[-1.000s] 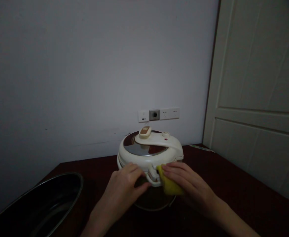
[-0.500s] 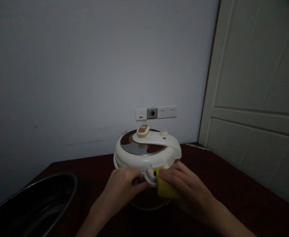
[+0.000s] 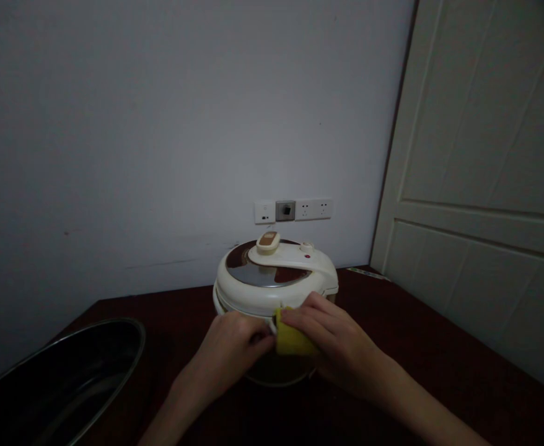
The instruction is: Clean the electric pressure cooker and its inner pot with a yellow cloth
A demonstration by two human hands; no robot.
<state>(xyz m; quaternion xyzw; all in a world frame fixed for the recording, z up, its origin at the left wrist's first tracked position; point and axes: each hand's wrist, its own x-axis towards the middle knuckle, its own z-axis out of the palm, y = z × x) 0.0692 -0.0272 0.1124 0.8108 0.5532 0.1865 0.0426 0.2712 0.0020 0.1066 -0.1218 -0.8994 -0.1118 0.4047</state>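
A cream electric pressure cooker (image 3: 253,300) with a shiny brown and steel lid top stands on the dark red table, its lid on. My right hand (image 3: 339,337) is closed on a yellow cloth (image 3: 295,341), pressed to the cooker's front near the rim. At the front left of the rim my left hand (image 3: 235,344) is closed, fingers curled on a pale part of the cooker at its handle. The hands and the cloth hide most of that front part.
A large dark basin or pot with a metal rim (image 3: 144,337) stands at the lower left. Behind the cooker, several sockets and a switch (image 3: 285,210) sit on the wall. A pale panelled door (image 3: 476,155) stands at the right. A thin flat strip (image 3: 367,273) lies at the table's back edge.
My right hand has moved left with the yellow cloth, which now covers the pale protruding part at the cooker's front. The left hand stays at nearly the same place.
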